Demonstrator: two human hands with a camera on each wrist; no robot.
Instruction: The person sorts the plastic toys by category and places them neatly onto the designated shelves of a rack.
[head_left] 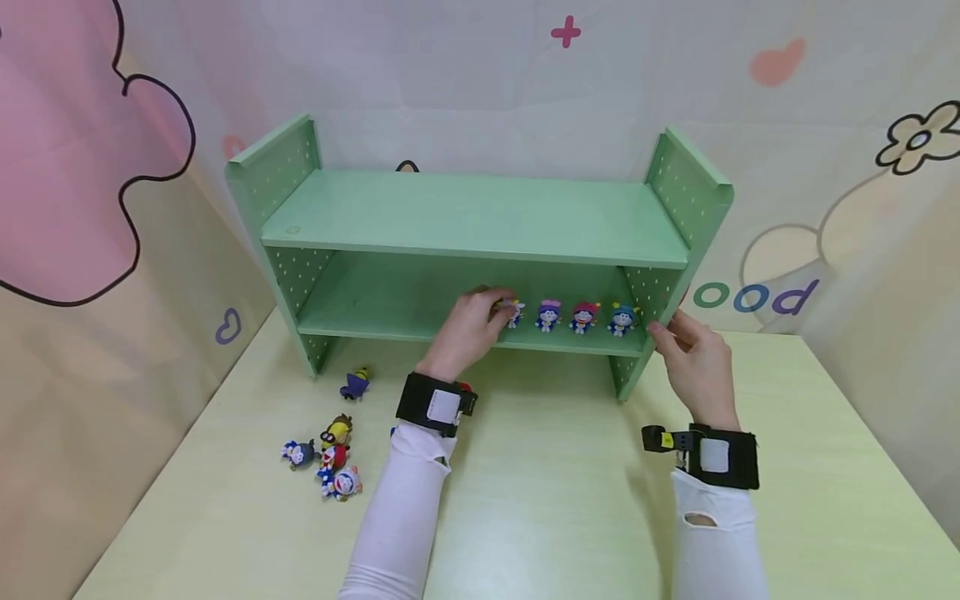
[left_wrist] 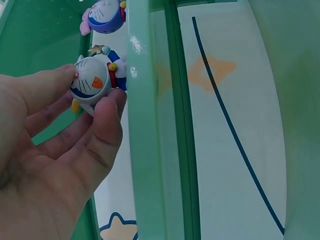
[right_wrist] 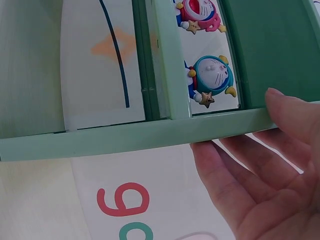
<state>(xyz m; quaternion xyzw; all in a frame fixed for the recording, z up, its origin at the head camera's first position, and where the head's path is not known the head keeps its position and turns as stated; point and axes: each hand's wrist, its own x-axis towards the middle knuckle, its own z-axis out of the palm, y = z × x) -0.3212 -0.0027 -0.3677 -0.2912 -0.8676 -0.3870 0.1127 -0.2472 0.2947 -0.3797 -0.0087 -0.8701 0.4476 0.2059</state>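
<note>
A green two-tier shelf rack point(head_left: 480, 215) stands on the table. On its lower tier my left hand point(head_left: 467, 330) pinches a small white cat-faced figurine point(left_wrist: 92, 81) between thumb and fingers, close to the tier's front lip. To its right along this tier stand a purple figurine point(head_left: 548, 317), a pink-red figurine point(head_left: 583, 318) and a blue figurine point(head_left: 622, 320). My right hand point(head_left: 699, 367) grips the front edge of the rack's right side panel point(right_wrist: 220, 126), thumb on one side and fingers on the other.
Several figurines point(head_left: 347, 482) lie in a loose cluster on the pale table point(head_left: 540, 500) at the left. A dark blue and yellow figurine point(head_left: 356, 383) lies apart, near the rack's left foot. A printed curtain point(head_left: 480, 75) hangs behind the rack.
</note>
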